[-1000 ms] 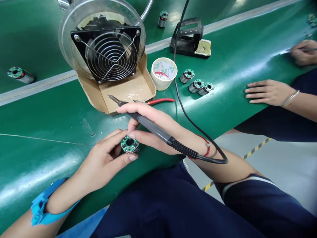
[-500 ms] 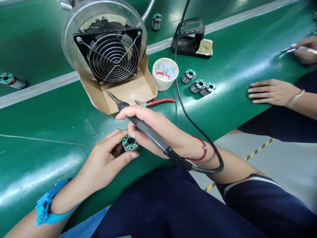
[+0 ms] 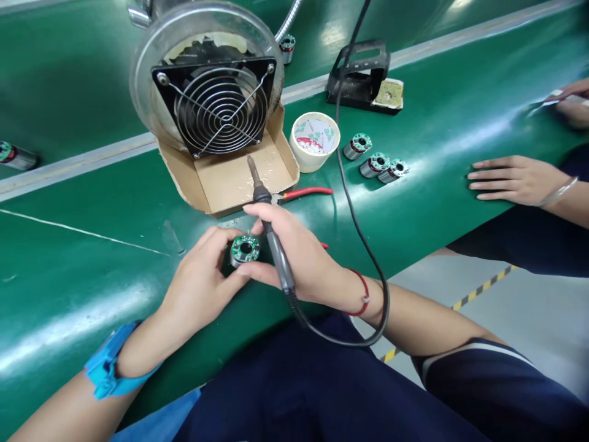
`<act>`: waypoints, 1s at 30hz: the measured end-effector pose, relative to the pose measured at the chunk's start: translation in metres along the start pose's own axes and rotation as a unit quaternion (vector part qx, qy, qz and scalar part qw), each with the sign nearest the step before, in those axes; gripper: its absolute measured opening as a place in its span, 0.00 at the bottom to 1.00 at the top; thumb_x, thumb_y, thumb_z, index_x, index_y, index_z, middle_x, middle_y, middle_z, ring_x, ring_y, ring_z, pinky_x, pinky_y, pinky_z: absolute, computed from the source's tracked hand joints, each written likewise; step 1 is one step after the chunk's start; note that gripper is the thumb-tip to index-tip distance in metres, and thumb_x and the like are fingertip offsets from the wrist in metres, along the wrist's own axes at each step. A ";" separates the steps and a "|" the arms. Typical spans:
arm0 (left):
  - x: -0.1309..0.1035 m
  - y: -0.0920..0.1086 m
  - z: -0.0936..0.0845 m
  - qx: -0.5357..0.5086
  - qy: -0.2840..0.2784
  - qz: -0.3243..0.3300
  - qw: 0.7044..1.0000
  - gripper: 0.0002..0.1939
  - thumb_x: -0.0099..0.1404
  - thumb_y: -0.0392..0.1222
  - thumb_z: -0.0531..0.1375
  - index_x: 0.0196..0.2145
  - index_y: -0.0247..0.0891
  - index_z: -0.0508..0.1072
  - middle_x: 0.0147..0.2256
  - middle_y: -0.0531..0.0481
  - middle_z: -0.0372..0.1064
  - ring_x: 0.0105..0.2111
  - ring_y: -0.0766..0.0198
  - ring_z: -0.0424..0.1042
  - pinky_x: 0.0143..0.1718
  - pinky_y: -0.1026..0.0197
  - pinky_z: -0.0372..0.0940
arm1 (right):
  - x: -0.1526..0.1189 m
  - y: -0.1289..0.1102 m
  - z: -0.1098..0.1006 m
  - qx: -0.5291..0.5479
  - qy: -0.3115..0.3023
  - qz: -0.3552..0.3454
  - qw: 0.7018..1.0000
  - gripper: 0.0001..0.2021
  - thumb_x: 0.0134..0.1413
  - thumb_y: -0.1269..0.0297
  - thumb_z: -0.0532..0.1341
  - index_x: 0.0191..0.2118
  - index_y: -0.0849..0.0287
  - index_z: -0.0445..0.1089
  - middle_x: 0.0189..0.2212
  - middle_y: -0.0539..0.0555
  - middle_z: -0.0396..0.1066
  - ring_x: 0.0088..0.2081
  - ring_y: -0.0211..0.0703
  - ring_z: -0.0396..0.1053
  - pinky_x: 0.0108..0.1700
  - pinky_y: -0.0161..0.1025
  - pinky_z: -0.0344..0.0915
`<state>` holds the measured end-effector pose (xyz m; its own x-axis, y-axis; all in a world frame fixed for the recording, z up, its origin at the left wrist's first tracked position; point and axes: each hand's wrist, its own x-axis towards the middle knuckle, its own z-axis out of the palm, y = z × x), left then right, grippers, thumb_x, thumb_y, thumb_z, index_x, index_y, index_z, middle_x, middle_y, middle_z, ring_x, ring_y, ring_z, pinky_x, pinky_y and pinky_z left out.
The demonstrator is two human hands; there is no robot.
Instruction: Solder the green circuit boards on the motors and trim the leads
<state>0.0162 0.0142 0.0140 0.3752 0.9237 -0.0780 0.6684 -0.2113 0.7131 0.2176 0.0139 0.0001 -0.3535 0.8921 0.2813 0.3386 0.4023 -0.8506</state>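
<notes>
My left hand [image 3: 197,279] grips a small round motor [image 3: 245,249] from its left side, with the green circuit board on top facing up. In my right hand [image 3: 294,252] is a dark soldering iron [image 3: 279,258], its tip pointing up and away over the cardboard tray [image 3: 225,195]. The thumb and fingertips of the right hand also touch the motor's right side. Red-handled cutters [image 3: 307,193] lie just beyond my right hand, partly hidden by the iron.
A fan with a wire guard [image 3: 225,120] stands behind the tray. To its right are a round tub [image 3: 313,161], an iron stand [image 3: 356,92] and three motors [image 3: 358,146]. Another person's hand [image 3: 519,180] rests at the right. The iron's cable [image 3: 352,202] loops across the table.
The soldering iron has swung more upright, its tip moving right. My right thumb has come to the motor's near side, and the motor has turned in my fingers. The view has shifted slightly.
</notes>
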 end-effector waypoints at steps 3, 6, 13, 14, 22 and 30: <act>0.004 -0.008 0.004 0.007 0.000 -0.044 0.999 0.17 0.62 0.45 0.62 0.49 0.43 0.70 0.33 0.53 0.62 0.26 0.63 0.58 0.29 0.58 0.59 | -0.001 0.006 0.007 -0.124 -0.047 0.004 0.991 0.23 0.68 0.60 0.62 0.64 0.60 0.62 0.52 0.62 0.74 0.52 0.55 0.71 0.58 0.56 0.69; 0.007 -0.021 0.003 -0.098 0.006 -0.097 0.990 0.22 0.59 0.42 0.61 0.51 0.43 0.65 0.37 0.50 0.65 0.27 0.63 0.63 0.30 0.57 0.63 | 0.003 0.010 0.009 -0.185 -0.097 0.002 0.978 0.21 0.68 0.70 0.56 0.64 0.59 0.64 0.49 0.60 0.75 0.49 0.53 0.70 0.54 0.54 0.68; 0.004 -0.028 -0.012 -0.130 0.061 -0.071 0.987 0.07 0.64 0.36 0.56 0.39 0.44 0.72 0.31 0.52 0.66 0.31 0.61 0.69 0.33 0.56 0.67 | -0.001 0.007 -0.004 -0.145 -0.036 -0.092 0.984 0.21 0.73 0.69 0.53 0.67 0.59 0.65 0.52 0.58 0.79 0.52 0.47 0.75 0.55 0.47 0.71; 0.003 -0.026 -0.013 -0.078 0.063 -0.029 0.995 0.08 0.67 0.36 0.56 0.39 0.44 0.74 0.33 0.51 0.68 0.34 0.61 0.70 0.36 0.56 0.67 | -0.004 0.004 -0.007 -0.122 -0.002 -0.099 0.988 0.20 0.73 0.68 0.55 0.67 0.57 0.65 0.52 0.57 0.80 0.50 0.45 0.76 0.54 0.45 0.73; -0.001 -0.022 -0.008 0.101 0.081 0.129 0.983 0.10 0.70 0.28 0.56 0.41 0.35 0.76 0.34 0.51 0.70 0.34 0.66 0.71 0.37 0.62 0.67 | -0.043 -0.006 -0.016 0.010 0.152 -0.007 0.988 0.10 0.62 0.69 0.67 0.48 0.54 0.74 0.34 0.52 0.81 0.33 0.41 0.78 0.37 0.39 0.76; 0.001 -0.021 -0.005 0.124 0.101 0.171 0.972 0.09 0.70 0.26 0.57 0.40 0.35 0.75 0.36 0.49 0.72 0.37 0.63 0.74 0.39 0.62 0.69 | -0.049 -0.007 -0.011 0.016 0.154 0.001 0.988 0.07 0.61 0.68 0.67 0.44 0.55 0.74 0.29 0.50 0.81 0.29 0.41 0.80 0.34 0.38 0.77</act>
<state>-0.0008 0.0210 0.0031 0.4850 0.8248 0.2907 0.6706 -0.5641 0.4817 0.2423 -0.0302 -0.0026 -0.0684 0.9151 0.3973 0.3103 0.3980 -0.8633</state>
